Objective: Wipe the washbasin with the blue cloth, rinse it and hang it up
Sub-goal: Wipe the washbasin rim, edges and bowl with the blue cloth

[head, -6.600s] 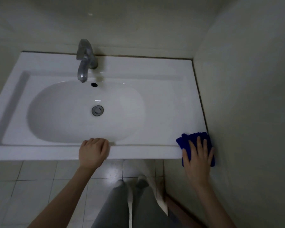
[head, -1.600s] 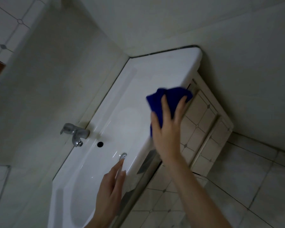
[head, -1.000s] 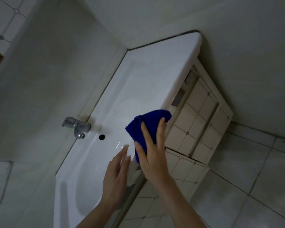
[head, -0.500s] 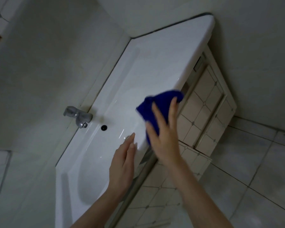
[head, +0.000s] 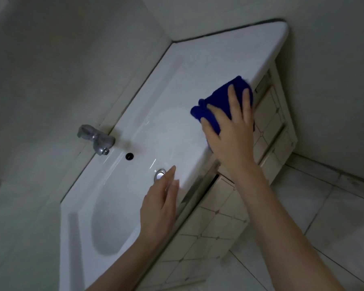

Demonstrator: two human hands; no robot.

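On the front edge of the white ceramic washbasin, at about two o'clock from the round metal drain, lay the crumpled dark blue cloth, and the right hand pressed it down. The grip of this hand was apart: the fingers lay straight and spread over the cloth and did not curl round it. I judge that a flat hand gave wide pressure and let the cloth follow the rounded rim, partly on the top and partly over the front side. The left hand was at six o'clock from the drain, near the front rim, its grip also apart, the fingers straight and holding nothing. Whether it touched the rim I could not tell. Probably it was there to steady the body while the other arm reached.

At ten o'clock from the drain stood the grey metal tap, with the small dark overflow hole between them. Under the basin was the cream tiled cabinet front, and at three o'clock from it the pale tiled floor. The plain wall closed the basin at the back and at the far end. For wiping the bowl, the tap seemed the only thing in the way. Rinsing and hanging up were not yet done.
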